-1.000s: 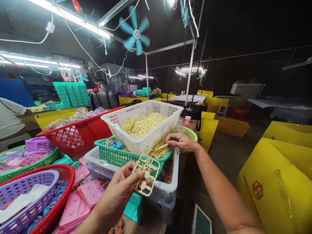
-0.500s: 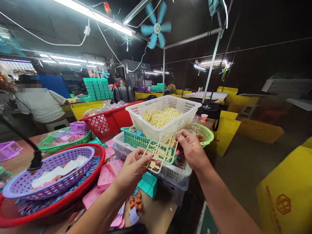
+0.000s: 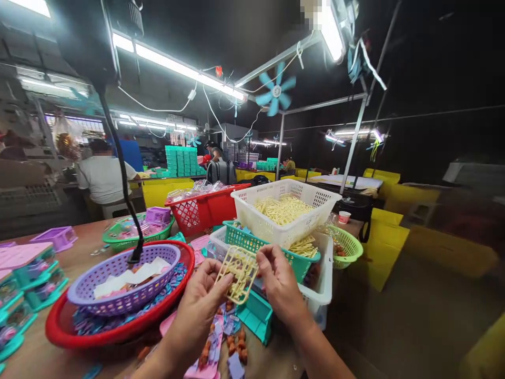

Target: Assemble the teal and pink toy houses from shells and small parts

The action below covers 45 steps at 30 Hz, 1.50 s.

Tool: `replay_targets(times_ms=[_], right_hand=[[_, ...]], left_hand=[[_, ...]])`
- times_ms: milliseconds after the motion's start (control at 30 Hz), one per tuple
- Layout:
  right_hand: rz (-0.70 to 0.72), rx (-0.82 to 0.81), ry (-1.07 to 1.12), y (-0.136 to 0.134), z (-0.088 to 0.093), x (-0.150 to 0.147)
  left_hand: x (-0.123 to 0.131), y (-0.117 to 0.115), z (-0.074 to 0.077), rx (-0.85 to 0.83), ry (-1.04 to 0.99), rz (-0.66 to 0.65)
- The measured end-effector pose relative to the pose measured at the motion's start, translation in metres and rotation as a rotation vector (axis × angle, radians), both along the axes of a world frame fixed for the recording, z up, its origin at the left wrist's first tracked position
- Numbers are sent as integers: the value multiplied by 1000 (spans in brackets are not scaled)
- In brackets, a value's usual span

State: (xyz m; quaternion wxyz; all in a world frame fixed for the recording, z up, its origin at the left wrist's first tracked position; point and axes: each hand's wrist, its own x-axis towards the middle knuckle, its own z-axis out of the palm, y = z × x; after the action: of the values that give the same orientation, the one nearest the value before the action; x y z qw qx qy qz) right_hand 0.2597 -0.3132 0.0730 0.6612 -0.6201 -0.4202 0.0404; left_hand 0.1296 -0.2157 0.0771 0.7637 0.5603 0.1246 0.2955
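— While the left hand [image 3: 201,300] pinches the cream parts frame [image 3: 238,267] by its nine o'clock edge, thumb in front and fingers behind, the right hand [image 3: 278,281] closes thumb and fingertips on the three o'clock edge.
— So both are clamped on it, neither loose?
— Both gripping, yes. It's upright, flat face to the eyes, lifted clear of the bench [image 3: 79,251], which I'd say lets every small piece on it show.
— And round about?
— White basket [image 3: 260,223] of matching cream pieces at one o'clock, perched on a teal basket [image 3: 252,243], within easy reach. Purple basket [image 3: 118,300] sits inside a red tray [image 3: 55,331] at nine o'clock.
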Motion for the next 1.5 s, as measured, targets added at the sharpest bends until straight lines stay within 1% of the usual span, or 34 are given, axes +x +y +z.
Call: replay_targets(times_ms=[67,133,167,267,333,367,433,533,600,667,733,800,833,867,933,1000,1033,1067,1100,1167,1200,1233,1267,1300,1333,1367,1400,1433,1500], right_hand=[[88,19,64,3,-1,-5],[102,49,85,5,-2,-8],[102,61,96,6,-2,-8],[165,53,148,9,-4,-6],[213,7,153,13,-7,-3],[232,-22,149,15,-8,-2],[264,-84,138,18,-11,-1],[312,-132,112,20,-10,1],[299,-105,115,18,-6,3],[230,-33,106,15,-1,4],[85,67,-24,12,2,3],[-53,163,-310,11,1,2],[-81,184,-486,11,-2,0],[-67,176,-667,12,-6,-1],[39,93,-988,14,-14,-3],[131,-4,-1198,13,-17,-3],[160,-28,-1262,10,-14,-1],[178,-38,-1296,7,-7,3],[189,-43,-1307,4,5,10],[145,-78,-1266,0,41,32],[81,-128,-1190,1,62,49],[-39,-204,-1085,5,84,68],[-168,-338,-988,13,103,89],[-279,-524,-889,23,120,111],[-299,-627,-842,35,131,132],[-308,-701,-818,48,137,151],[-297,-782,-799,61,138,167],[-287,-857,-781,73,135,181],[-256,-977,-770,94,121,198]], left_hand=[[-3,4,1,-9,-9,28],[-3,5,5,-47,-12,24],[-4,4,7,-83,-12,2],[-2,5,14,-247,-14,-144],[-1,7,14,-374,-8,-232],[0,9,12,-436,-1,-254],[2,12,7,-541,11,-253],[4,19,-5,-644,33,-234],[6,24,-12,-663,60,-196],[7,27,-16,-630,85,-141],[8,27,-17,-589,123,-82],[9,26,-13,-592,125,-64],[9,25,-11,-606,94,-69],[9,23,-8,-624,52,-82],[10,22,-3,-660,-23,-98],[11,22,-1,-678,2,-80],[11,22,-1,-671,37,-70],[12,23,-1,-650,69,-61],[12,23,-2,-614,92,-51],[14,22,-3,-533,128,-34],[16,20,-3,-503,143,-27],[19,17,-3,-484,159,-22],[22,14,-2,-474,174,-23],[26,10,-2,-471,182,-30],[30,5,-1,-473,180,-37],[35,0,0,-476,171,-52],[39,-5,2,-481,163,-69],[44,-9,5,-489,157,-88],[56,-15,16,-487,137,-126]])
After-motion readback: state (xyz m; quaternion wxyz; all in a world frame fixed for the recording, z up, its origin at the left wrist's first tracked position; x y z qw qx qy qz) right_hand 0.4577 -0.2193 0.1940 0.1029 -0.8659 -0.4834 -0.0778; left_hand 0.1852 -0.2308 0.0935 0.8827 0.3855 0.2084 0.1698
